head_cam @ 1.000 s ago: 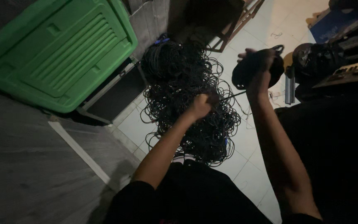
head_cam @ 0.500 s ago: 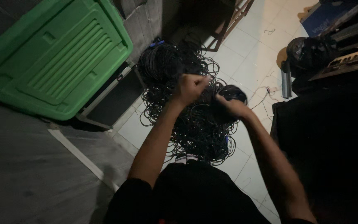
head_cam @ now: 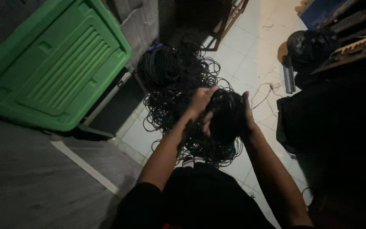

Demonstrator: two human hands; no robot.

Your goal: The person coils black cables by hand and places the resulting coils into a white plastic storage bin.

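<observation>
Big green plastic bin [head_cam: 53, 63] lies tipped on its side, well left of the tangled black cable heap [head_cam: 178, 93] sprawled on the tiled floor [head_cam: 242, 55]. Right above that heap, both hands cradle a coiled black cable bundle [head_cam: 226, 115], probably so the loops don't spring apart. Left hand [head_cam: 200, 101] is curled against its left side, right hand [head_cam: 246, 116] wrapped around the right.

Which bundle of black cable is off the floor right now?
The small coil held between the left hand and right hand; the loose tangle and the neat coil near the wall lie on the tiles.
</observation>
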